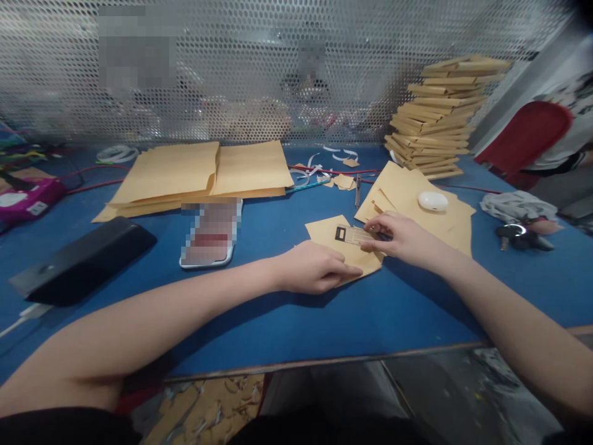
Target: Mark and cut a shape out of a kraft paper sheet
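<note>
A small brown paper envelope (322,230) lies tilted on the blue table, under both of my hands. My left hand (315,267) presses on its near side, index finger stretched along the paper and the other fingers curled at the edge. Between thumb and fingertips, my right hand (393,238) pinches a small clear plastic strip (356,235) with a black frame at its left end. The strip is flat over the envelope; its right end is hidden by my fingers. More brown envelopes (403,185) lie just beyond my right hand, with a white earbud case (433,201) on top.
Large brown sheets (171,173) lie at the back left. A phone (210,235), black power bank (86,259) and purple device (30,201) stand left. A tall stack of folded envelopes (440,117) leans back right. Keys (512,233), a cutter (357,190) and paper scraps lie about.
</note>
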The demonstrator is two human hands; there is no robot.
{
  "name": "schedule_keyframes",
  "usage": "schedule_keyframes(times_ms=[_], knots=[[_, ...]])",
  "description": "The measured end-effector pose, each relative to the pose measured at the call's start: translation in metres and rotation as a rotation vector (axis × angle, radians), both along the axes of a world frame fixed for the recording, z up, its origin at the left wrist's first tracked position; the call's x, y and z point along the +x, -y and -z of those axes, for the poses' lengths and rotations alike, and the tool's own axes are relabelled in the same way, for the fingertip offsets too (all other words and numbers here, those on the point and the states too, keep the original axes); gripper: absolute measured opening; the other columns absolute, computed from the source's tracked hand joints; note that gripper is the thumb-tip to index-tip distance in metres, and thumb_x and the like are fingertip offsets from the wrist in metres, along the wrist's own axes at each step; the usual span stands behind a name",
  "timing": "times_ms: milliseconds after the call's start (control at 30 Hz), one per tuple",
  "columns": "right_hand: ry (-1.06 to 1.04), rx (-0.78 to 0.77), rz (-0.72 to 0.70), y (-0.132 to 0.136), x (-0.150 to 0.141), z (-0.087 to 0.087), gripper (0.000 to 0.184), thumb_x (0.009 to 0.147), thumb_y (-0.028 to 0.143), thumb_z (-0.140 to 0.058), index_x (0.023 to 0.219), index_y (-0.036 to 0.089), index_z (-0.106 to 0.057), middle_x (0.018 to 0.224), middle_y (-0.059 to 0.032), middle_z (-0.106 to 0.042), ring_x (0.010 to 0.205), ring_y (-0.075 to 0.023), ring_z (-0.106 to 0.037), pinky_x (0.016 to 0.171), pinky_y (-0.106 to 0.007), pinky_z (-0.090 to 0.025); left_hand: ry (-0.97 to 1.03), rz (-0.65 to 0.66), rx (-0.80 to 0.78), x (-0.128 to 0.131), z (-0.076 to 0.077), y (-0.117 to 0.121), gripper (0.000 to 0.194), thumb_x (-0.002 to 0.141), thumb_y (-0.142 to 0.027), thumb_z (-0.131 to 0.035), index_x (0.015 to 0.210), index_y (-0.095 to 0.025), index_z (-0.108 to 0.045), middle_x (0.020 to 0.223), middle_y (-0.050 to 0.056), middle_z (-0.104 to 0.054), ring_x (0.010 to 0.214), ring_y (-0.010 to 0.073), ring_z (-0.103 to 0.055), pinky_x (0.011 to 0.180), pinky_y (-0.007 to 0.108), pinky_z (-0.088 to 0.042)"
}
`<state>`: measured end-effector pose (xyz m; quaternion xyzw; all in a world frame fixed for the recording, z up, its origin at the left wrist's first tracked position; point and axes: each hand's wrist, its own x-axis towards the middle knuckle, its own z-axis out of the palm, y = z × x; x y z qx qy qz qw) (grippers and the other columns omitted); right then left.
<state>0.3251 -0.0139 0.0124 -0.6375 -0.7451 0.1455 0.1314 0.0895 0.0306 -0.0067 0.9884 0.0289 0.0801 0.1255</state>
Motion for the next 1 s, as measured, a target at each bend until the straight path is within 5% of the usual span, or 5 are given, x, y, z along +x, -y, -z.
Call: schedule_keyframes(times_ms=[467, 633, 800, 900, 1000], knots=[[-0.048, -0.089, 0.227, 0.008, -0.008, -0.009, 0.043, 0.066, 0.058, -0.067, 0.077, 0.02, -0.052, 0.072, -0.0017, -0.059, 0.063, -0.017, -0.053, 0.055, -0.028, -0.038, -0.005, 0.014, 0.057, -0.002, 0.0, 0.0, 0.037, 0.093, -0.017, -0.047, 0.127, -0.024, -0.057, 0.081, 0.001, -0.066, 0.074, 0.0144, -0.061, 0.059, 0.021, -0.038], [-0.245, -0.037, 0.196, 0.016, -0.008, -0.022, 0.047, 0.069, 0.046, -0.069, 0.104, 0.018, -0.058, 0.066, 0.002, -0.056, 0.059, -0.0152, -0.051, 0.053, -0.026, -0.039, 0.0, 0.024, 0.1, -0.003, 0.001, 0.0, 0.036, 0.094, -0.018, -0.046, 0.128, -0.023, -0.056, 0.085, 0.002, -0.067, 0.078, 0.0149, -0.062, 0.061, 0.021, -0.04], [-0.553, 0.034, 0.396, 0.063, -0.022, -0.036, 0.068, 0.075, 0.047, -0.064, 0.134, 0.017, -0.047, 0.049, 0.0086, -0.039, 0.041, -0.0094, -0.034, 0.04, -0.023, -0.027, 0.009, 0.025, 0.117, -0.004, 0.002, 0.0, 0.036, 0.095, -0.02, -0.046, 0.129, -0.023, -0.055, 0.086, 0.002, -0.068, 0.079, 0.0154, -0.063, 0.062, 0.022, -0.041], [-0.737, -0.078, 0.503, 0.097, -0.042, -0.027, 0.082, 0.071, 0.05, -0.067, 0.142, 0.021, -0.037, 0.046, 0.0107, -0.036, 0.037, -0.0082, -0.029, 0.037, -0.022, -0.021, 0.01, 0.022, 0.113, -0.003, 0.003, -0.001, 0.038, 0.093, -0.019, -0.047, 0.13, -0.023, -0.054, 0.09, 0.002, -0.069, 0.081, 0.0162, -0.063, 0.062, 0.022, -0.041], [-0.774, -0.11, 0.562, 0.119, -0.061, -0.013, 0.076, 0.07, 0.05, -0.067, 0.136, 0.019, -0.047, 0.045, 0.0108, -0.032, 0.039, -0.0084, -0.028, 0.039, -0.022, -0.02, 0.016, 0.019, 0.101, -0.002, 0.004, -0.001, 0.039, 0.092, -0.018, -0.047, 0.131, -0.022, -0.054, 0.096, 0.003, -0.069, 0.084, 0.0171, -0.063, 0.064, 0.023, -0.042]])
